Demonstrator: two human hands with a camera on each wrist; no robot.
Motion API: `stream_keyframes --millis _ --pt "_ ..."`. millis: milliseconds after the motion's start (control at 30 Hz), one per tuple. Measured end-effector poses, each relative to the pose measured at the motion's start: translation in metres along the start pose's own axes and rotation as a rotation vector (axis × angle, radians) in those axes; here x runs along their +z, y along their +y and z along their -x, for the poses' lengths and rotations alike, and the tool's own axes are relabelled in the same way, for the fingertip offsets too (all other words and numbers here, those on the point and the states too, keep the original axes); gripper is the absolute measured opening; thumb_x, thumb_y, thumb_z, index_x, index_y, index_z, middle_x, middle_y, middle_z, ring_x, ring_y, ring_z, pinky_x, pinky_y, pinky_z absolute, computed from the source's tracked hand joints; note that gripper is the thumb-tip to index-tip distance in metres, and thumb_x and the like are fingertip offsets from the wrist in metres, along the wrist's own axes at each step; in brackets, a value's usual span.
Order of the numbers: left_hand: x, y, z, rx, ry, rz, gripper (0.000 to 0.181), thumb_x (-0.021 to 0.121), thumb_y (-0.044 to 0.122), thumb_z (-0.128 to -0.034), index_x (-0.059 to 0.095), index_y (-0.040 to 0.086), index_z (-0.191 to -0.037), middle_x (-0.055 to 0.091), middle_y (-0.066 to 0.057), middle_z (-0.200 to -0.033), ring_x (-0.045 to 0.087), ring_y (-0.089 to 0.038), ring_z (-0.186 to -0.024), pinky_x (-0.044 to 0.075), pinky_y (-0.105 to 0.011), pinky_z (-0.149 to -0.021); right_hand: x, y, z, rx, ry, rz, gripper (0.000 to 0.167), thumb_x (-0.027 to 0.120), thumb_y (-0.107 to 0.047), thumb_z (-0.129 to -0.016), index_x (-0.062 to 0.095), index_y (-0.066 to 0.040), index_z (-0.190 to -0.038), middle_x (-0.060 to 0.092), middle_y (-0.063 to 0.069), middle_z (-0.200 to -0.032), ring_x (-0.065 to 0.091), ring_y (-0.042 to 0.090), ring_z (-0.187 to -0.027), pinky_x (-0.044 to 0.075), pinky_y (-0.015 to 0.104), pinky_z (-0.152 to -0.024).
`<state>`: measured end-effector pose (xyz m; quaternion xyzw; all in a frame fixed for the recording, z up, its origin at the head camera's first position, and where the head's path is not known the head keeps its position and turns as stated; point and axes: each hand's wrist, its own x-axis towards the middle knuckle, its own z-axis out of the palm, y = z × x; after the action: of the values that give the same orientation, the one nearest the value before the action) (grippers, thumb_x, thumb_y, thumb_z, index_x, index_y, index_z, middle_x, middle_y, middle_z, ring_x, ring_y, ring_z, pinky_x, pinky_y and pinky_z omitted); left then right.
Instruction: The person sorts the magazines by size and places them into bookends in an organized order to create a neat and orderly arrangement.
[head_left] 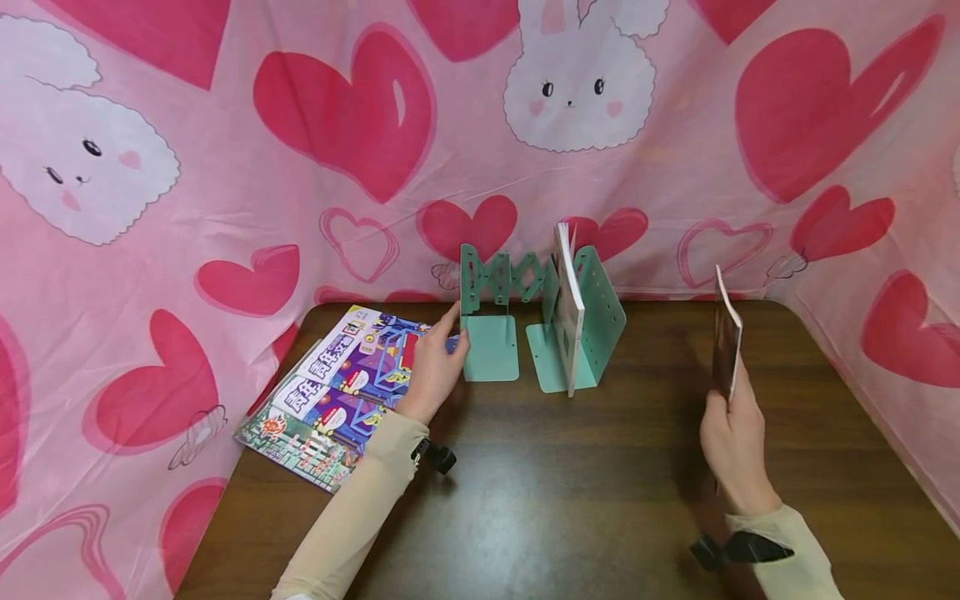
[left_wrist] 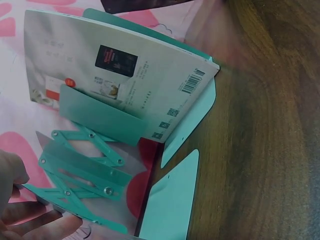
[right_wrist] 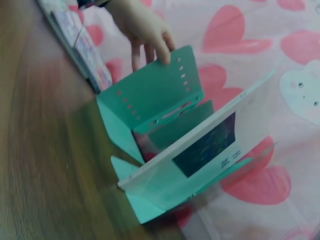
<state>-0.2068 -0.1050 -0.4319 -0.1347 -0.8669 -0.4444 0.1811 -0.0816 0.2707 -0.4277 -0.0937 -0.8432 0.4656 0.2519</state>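
Note:
A green expandable metal bookend (head_left: 491, 350) stands at the back middle of the table, its left plate joined to the right one by a scissor lattice. My left hand (head_left: 432, 375) grips the edge of that left plate. A thin white magazine (left_wrist: 160, 85) stands upright, leaning slightly, in the right part of the bookend, near the perforated right plate (head_left: 603, 317). Off to the right, my right hand (head_left: 735, 446) holds another thin magazine (head_left: 726, 337) upright above the table, its edge turned toward me. The right wrist view does not show the right hand.
Several colourful magazines (head_left: 330, 383) lie overlapping on the table's left side, under and beside the left forearm. The dark wooden table (head_left: 555, 492) meets a pink cloth (head_left: 480, 175) with hearts and rabbits at its back and sides.

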Motion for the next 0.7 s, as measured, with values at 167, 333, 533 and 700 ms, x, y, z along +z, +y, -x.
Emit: stream_keyframes --millis 167,333,533,700 --pt "0.000 0.000 0.000 -0.001 0.000 0.009 0.051 0.064 0.010 -0.1016 0.054 0.006 -0.151 0.063 -0.016 -0.143 0.065 -0.035 -0.125 0.054 -0.051 -0.102 -0.003 -0.010 0.005 0.063 0.021 -0.007 0.061 0.040 -0.011 -0.106 0.039 -0.037 -0.161 0.048 0.008 -0.159 0.045 0.028 -0.145 0.033 0.033 -0.119" --pt "0.000 0.000 -0.001 -0.001 0.001 0.009 0.051 0.064 0.009 -0.1011 0.054 0.005 -0.151 0.063 -0.016 -0.143 0.064 -0.036 -0.126 0.053 -0.051 -0.104 -0.003 -0.020 0.009 0.069 0.032 -0.063 0.057 0.039 -0.011 -0.106 0.043 -0.029 -0.160 0.050 0.010 -0.158 0.046 0.023 -0.143 0.031 0.017 -0.110" --pt "-0.001 0.001 0.000 -0.005 -0.007 0.012 0.051 0.064 0.010 -0.1019 0.053 0.006 -0.152 0.063 -0.016 -0.144 0.063 -0.036 -0.127 0.052 -0.051 -0.106 -0.005 -0.033 0.015 0.044 0.029 -0.116 0.056 0.037 -0.008 -0.106 0.044 -0.025 -0.159 0.049 0.009 -0.158 0.045 0.013 -0.142 0.030 0.013 -0.110" --pt "0.000 0.000 0.000 -0.009 -0.014 0.011 0.052 0.063 0.012 -0.1025 0.052 0.008 -0.153 0.062 -0.015 -0.145 0.063 -0.035 -0.129 0.052 -0.050 -0.107 -0.006 -0.041 0.019 0.013 0.029 -0.136 0.054 0.039 -0.006 -0.106 0.047 -0.021 -0.157 0.052 0.010 -0.156 0.046 0.004 -0.138 0.032 0.013 -0.109"
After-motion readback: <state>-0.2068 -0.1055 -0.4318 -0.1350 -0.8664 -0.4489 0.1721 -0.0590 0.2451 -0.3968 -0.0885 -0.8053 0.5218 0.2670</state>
